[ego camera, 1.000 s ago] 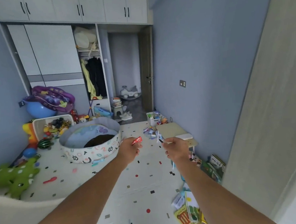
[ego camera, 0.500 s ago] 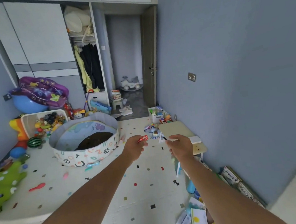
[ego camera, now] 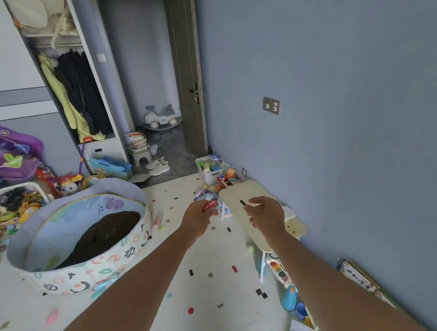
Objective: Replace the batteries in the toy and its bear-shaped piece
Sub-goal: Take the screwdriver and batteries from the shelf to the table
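My left hand [ego camera: 199, 217] is stretched out in front of me, closed on a small red battery pack [ego camera: 209, 205] with white print. My right hand [ego camera: 265, 215] is held out beside it, pinching a thin dark tool [ego camera: 242, 202], likely a small screwdriver. Both hands hover above the floor near a low beige table [ego camera: 249, 191]. A pile of small colourful toys [ego camera: 209, 194] lies on the mat just beyond my left hand. I cannot pick out the bear-shaped piece.
A round fabric play pool [ego camera: 81, 235] stands on the speckled mat at left, with a white toy bin [ego camera: 12, 203] behind it. Books and toys [ego camera: 289, 299] line the blue wall at right. An open door [ego camera: 188, 72] and a white toy box [ego camera: 208, 169] are ahead.
My view has tipped down and moved forward toward the low table. Both hands keep the same grip and stay level with each other.
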Motion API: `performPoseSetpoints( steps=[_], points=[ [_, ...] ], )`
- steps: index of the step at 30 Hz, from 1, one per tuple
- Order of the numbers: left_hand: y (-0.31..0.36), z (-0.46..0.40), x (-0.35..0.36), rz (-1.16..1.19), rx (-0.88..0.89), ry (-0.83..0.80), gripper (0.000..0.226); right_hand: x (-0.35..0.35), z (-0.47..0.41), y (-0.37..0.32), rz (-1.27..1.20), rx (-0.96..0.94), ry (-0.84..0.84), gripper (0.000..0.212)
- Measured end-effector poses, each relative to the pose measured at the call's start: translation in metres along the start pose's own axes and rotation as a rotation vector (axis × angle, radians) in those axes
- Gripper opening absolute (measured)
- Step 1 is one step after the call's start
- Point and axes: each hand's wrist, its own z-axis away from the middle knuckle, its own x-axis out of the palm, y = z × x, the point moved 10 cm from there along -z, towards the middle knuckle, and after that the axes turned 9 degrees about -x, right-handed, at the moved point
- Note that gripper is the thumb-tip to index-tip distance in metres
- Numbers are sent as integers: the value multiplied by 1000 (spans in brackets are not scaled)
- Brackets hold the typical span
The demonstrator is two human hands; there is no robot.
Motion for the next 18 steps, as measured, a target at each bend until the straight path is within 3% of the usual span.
performPoseSetpoints(
  steps=[11, 18],
  points=[
    [9, -237, 60, -15, -46, -174, 22, 75, -210, 66, 14, 104, 63, 21],
    [11, -400, 120, -67, 5, -371, 20, 104, -319, 127, -39, 242, 235, 21]
  ],
)
